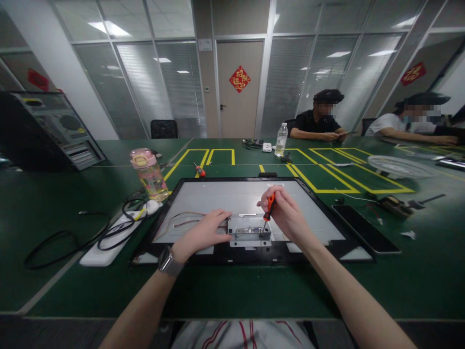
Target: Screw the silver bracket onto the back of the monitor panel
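Observation:
An orange-and-black screwdriver [270,207] is gripped in my right hand [285,211], its shaft pointing down to the right end of a metal box [240,236]. That box has a row of ports or connectors along its near side and lies on the pale back of a black-framed display panel [218,196]. My left hand [205,231] rests at the box's left end, fingers and thumb spread and touching it. Thin wires [185,220] run leftward from behind this hand. Whether the screwdriver tip sits in a screw is too small to tell.
Left of the panel are a white power strip [109,245], black cable and a pink-lidded bottle [149,177]. A red-handled tool [199,170] lies behind it. To the right are a black flat device [365,229] and a white ring-shaped object [401,166]. Two people sit beyond the water bottle [281,140].

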`<act>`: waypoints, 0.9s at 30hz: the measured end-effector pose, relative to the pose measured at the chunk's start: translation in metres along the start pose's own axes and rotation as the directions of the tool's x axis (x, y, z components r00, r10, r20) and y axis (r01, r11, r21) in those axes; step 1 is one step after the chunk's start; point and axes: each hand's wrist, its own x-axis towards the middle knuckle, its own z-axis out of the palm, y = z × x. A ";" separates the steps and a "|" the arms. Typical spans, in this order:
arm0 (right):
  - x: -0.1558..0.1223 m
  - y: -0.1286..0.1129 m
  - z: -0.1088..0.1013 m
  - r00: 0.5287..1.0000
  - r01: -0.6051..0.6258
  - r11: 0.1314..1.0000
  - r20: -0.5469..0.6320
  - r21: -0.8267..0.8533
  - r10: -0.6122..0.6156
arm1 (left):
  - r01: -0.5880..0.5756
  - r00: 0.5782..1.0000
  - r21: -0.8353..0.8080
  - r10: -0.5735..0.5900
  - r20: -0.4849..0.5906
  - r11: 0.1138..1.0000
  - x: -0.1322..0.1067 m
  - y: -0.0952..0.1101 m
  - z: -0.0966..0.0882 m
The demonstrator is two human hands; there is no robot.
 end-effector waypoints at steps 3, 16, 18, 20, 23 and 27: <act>0.000 0.001 0.002 0.999 0.004 1.000 -0.036 0.009 -0.004 | 0.000 1.000 0.002 0.000 0.006 1.000 0.000 0.002 -0.001; 0.001 0.002 0.000 0.997 -0.052 0.998 -0.060 -0.046 0.049 | -0.002 1.000 -0.010 0.002 0.002 1.000 0.000 0.003 -0.002; 0.001 0.003 0.001 0.996 -0.072 0.997 -0.058 -0.014 0.072 | -0.003 1.000 -0.011 0.003 0.001 1.000 0.000 0.002 -0.002; 0.001 0.002 0.003 0.996 -0.077 0.996 -0.051 0.035 0.078 | -0.006 1.000 -0.015 0.006 0.002 1.000 0.000 0.001 -0.001; -0.001 0.000 0.008 0.996 -0.077 0.995 -0.032 0.070 0.080 | -0.005 1.000 -0.021 0.005 0.002 1.000 0.001 -0.001 0.001; -0.003 -0.001 0.010 0.997 -0.078 0.995 -0.023 0.065 0.080 | -0.004 1.000 -0.023 0.004 -0.005 1.000 0.000 0.000 0.000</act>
